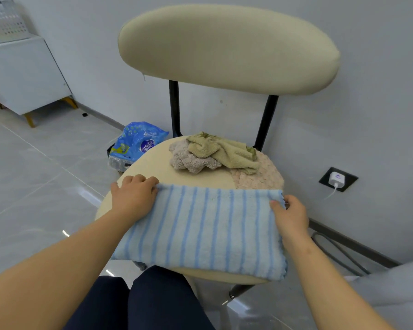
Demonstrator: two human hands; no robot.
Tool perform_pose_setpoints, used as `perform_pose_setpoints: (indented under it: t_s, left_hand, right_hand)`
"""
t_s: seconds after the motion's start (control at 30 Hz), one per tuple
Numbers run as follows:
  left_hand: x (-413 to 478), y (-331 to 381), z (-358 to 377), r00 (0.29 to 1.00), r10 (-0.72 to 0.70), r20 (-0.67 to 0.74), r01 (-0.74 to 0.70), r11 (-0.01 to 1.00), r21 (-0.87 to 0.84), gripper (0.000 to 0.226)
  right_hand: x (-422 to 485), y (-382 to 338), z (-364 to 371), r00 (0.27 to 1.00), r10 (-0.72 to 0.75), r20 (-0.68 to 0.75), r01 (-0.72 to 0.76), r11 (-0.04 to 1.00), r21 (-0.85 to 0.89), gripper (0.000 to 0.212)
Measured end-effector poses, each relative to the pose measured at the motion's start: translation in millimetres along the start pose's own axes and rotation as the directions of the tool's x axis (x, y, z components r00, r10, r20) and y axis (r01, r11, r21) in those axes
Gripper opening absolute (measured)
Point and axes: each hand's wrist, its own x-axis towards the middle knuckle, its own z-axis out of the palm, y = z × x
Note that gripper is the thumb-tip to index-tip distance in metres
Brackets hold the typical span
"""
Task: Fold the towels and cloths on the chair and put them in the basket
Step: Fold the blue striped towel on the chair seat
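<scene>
A light blue striped towel [205, 229] lies flat across the front of the cream chair seat [150, 167], its near edge hanging over the seat's front. My left hand [131, 194] grips the towel's far left corner. My right hand [289, 215] pinches its far right corner. Behind the towel, a crumpled olive-green cloth [224, 148] lies on top of a bunched pinkish-beige cloth [191, 158]. A flatter pink textured cloth [260, 177] lies at the seat's right rear. No basket is in view.
The chair's padded backrest [227, 48] stands against a grey wall. A blue plastic package [136, 144] sits on the tiled floor to the chair's left. A white cabinet [24, 72] stands far left. A charger [336, 179] is plugged into a wall socket on the right.
</scene>
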Motion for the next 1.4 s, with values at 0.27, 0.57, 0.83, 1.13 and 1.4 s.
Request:
perform_pose_setpoints:
  t_s: [0.27,0.57,0.83,1.13,1.4]
  left_hand:
    - [-69.9,59.1,20.3,0.927,0.374,-0.038,-0.375,0.909,-0.184,0.102]
    - [-65.8,67.1,27.5,0.943,0.295,0.157,-0.284,0.955,-0.085,0.125]
    - [-70.4,76.8,30.4,0.983,0.156,0.101,-0.144,0.983,-0.110,0.092]
    - [-56.6,82.3,36.9,0.978,0.203,0.050,-0.199,0.977,-0.079,0.094]
    - [-54.4,60.7,29.0,0.991,0.134,0.023,-0.131,0.988,-0.086,0.092]
  right_hand:
    - [-19.9,15.8,10.8,0.987,0.136,-0.081,-0.155,0.927,-0.342,0.069]
    - [-37.4,-22.5,-0.4,0.972,-0.221,0.083,0.229,0.968,-0.105,0.009]
    - [-8.1,-39.5,7.6,0.952,-0.279,0.127,0.307,0.873,-0.379,0.041]
    - [-54.2,10.0,49.0,0.853,-0.321,0.411,0.521,0.466,-0.716,0.091]
    - [-45.1,0.9,55.0,0.879,-0.241,0.410,0.476,0.456,-0.752,0.059]
